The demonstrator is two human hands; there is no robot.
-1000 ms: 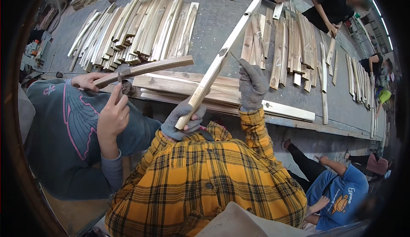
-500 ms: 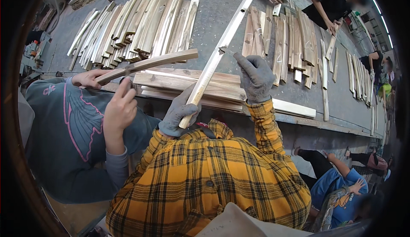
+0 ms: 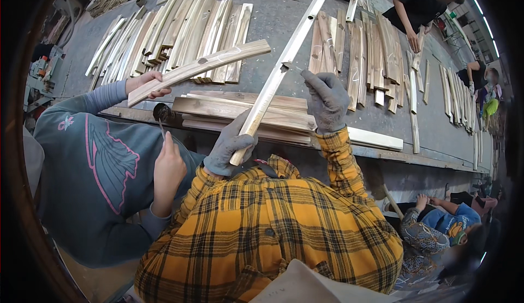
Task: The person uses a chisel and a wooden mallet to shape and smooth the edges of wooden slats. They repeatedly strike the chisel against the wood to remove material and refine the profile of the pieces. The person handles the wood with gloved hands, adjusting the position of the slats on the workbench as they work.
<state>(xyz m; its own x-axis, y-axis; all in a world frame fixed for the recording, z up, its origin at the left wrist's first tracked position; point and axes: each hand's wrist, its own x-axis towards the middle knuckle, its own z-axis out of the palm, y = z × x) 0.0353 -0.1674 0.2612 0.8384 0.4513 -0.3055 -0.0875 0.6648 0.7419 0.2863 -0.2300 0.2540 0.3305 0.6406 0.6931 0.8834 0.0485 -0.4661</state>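
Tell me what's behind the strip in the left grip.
Behind the strip, seen past its edges, are stacked boards and the grey table. The left grip is partly behind its lower end. Whatever the strip itself covers cannot be seen.

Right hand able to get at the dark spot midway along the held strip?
Probably yes: the right hand is close beside the strip, its thin tool pointing at the dark spot; the left hand grips lower down, leaving that stretch uncovered.
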